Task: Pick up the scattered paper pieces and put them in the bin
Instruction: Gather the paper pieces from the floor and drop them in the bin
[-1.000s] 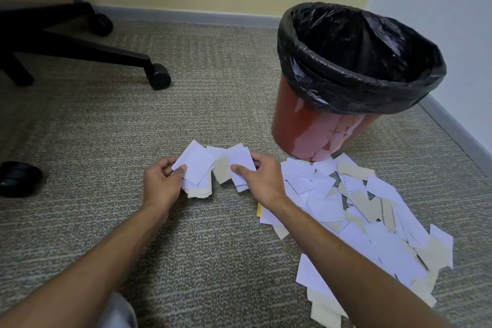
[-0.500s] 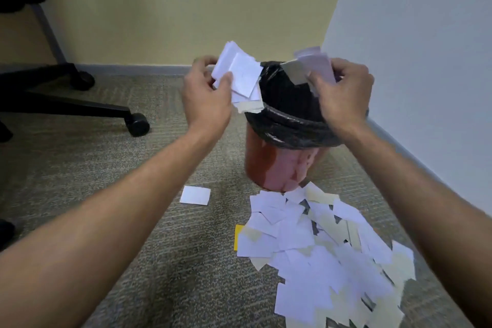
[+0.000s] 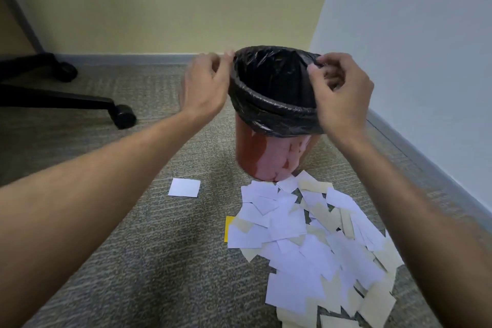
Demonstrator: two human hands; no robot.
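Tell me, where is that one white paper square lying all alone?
The lone white paper square lies on the carpet, left of the big paper pile and in front-left of the red bin.

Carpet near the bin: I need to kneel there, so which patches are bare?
Bare carpet lies left of the paper pile, and between the single white square and chair base. Crowded: in front of the bin.

Head-worn wide view, facing forward and down, near bin (image 3: 274,104), carpet (image 3: 133,247)
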